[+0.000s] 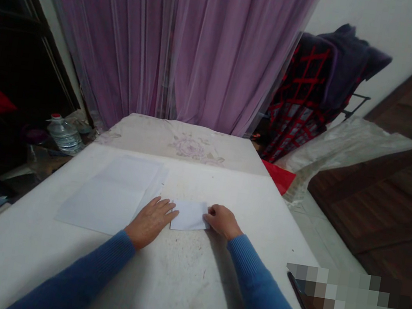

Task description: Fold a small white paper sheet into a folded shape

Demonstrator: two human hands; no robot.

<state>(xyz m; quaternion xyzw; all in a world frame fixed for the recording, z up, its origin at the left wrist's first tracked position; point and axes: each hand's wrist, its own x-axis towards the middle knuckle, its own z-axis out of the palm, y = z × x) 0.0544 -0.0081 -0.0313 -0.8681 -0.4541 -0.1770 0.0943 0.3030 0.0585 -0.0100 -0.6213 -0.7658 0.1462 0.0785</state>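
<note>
Steadying small paper on the counter with right grip pinched on its right edge, left grip open at its left. Seemingly aligning or creasing; calls next for even, steady pressure.

We see smooth, matt white paper in the small piece and in the larger sheets. Our sleeves look like soft, matt knit, ribbed at the cuffs. The desk wears a dull white cover, speckled in places, with a matt, floral-printed covering at its far end. Beyond, we find sheer, folded fabric in the curtains, soft checked cloth, thin, crinkled plastic sheeting, a clear, shiny plastic bottle and dark, grained wood panelling.
</note>
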